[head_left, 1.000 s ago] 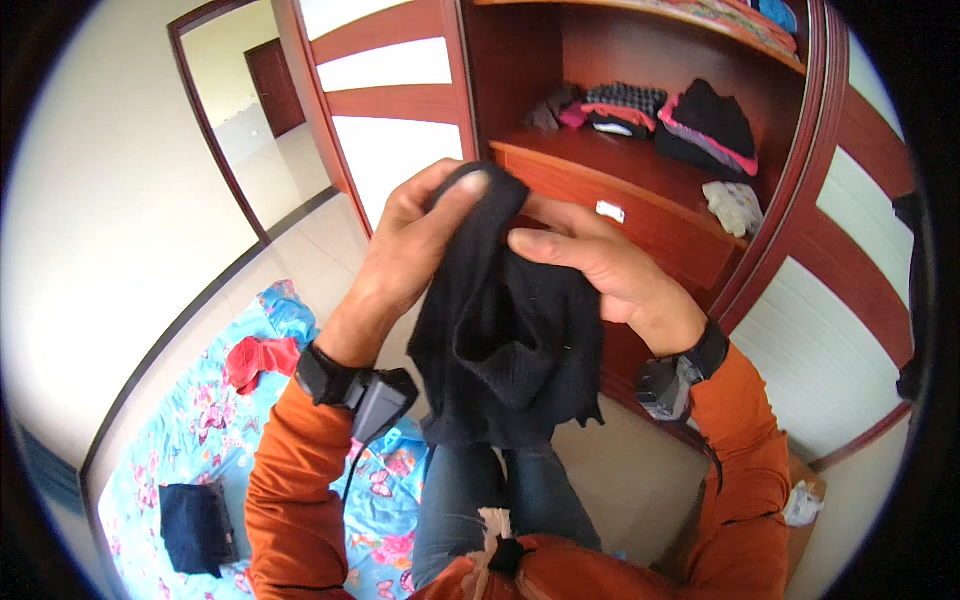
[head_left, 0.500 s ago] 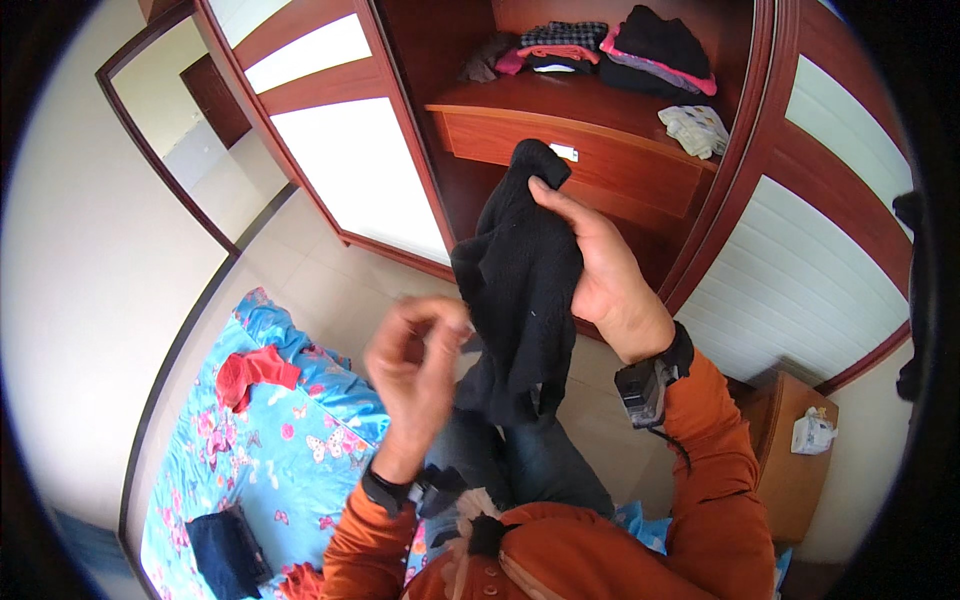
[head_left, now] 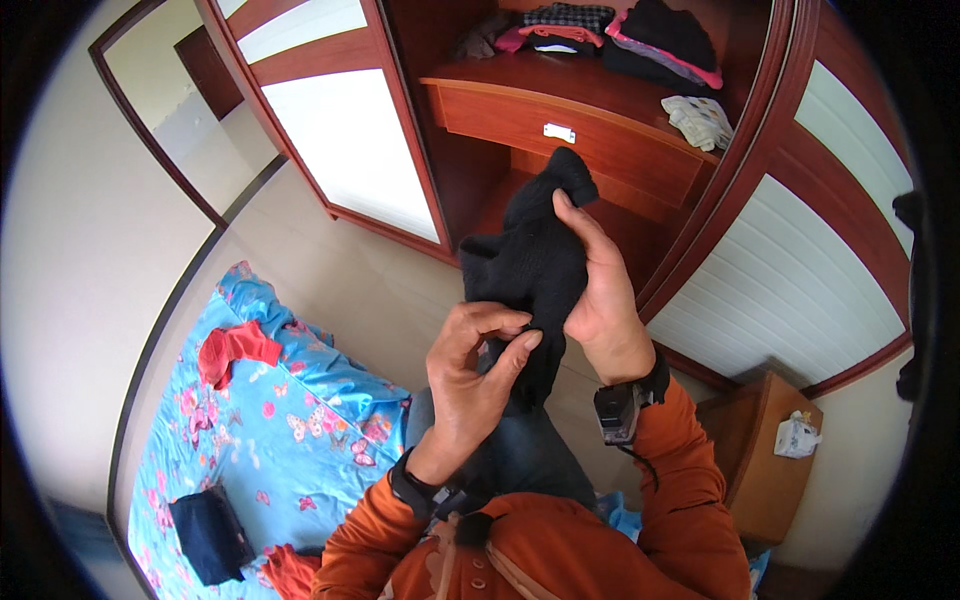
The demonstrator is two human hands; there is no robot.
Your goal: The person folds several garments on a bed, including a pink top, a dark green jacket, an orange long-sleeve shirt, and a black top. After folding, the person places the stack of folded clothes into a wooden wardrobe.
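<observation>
A black knitted garment (head_left: 530, 255), perhaps a sock, hangs bunched in front of my body, its lower end dangling over my legs. My right hand (head_left: 605, 290) grips it from the right, thumb lying along its front near the top and the other fingers hidden behind the cloth. At its lower left side, my left hand (head_left: 480, 365) pinches the fabric between thumb and fingertips. Both wrists carry small strapped-on devices. A red sock (head_left: 240, 352) lies by itself on the bed to my left.
The bed (head_left: 290, 470) has a blue butterfly-print cover, with folded dark cloth (head_left: 210, 535) and red cloth (head_left: 290, 572) on it. Ahead, the open wardrobe (head_left: 570, 95) holds folded clothes (head_left: 665, 45) and a pale cloth (head_left: 697, 122). A wooden cabinet (head_left: 765, 470) bears a tissue pack (head_left: 797, 437).
My left hand has moved right and up and now pinches the black garment, from which it was apart. The garment's lower part is gathered more narrowly.
</observation>
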